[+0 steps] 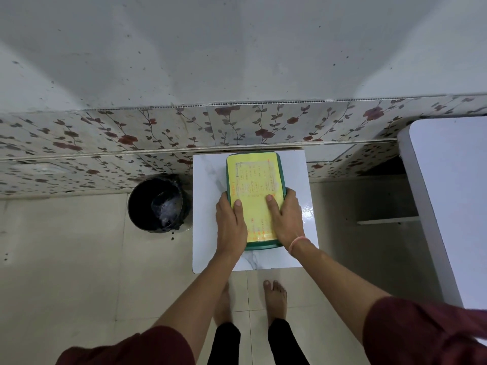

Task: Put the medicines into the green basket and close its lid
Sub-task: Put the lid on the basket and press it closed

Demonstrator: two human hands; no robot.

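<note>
The green basket (259, 246) stands on a small white marble-patterned table (208, 175). Its lid (254, 177) is down and carries a yellow printed sheet. My left hand (230, 222) grips the basket's left side, thumb resting on the lid. My right hand (286, 219) grips the right side, thumb on the yellow sheet. No medicines are visible; the inside of the basket is hidden by the lid.
A black bin (158, 204) lined with a bag stands on the tiled floor left of the table. A larger white table (453, 196) is at the right. A floral-tiled wall (131, 138) runs behind. My bare feet are under the small table's near edge.
</note>
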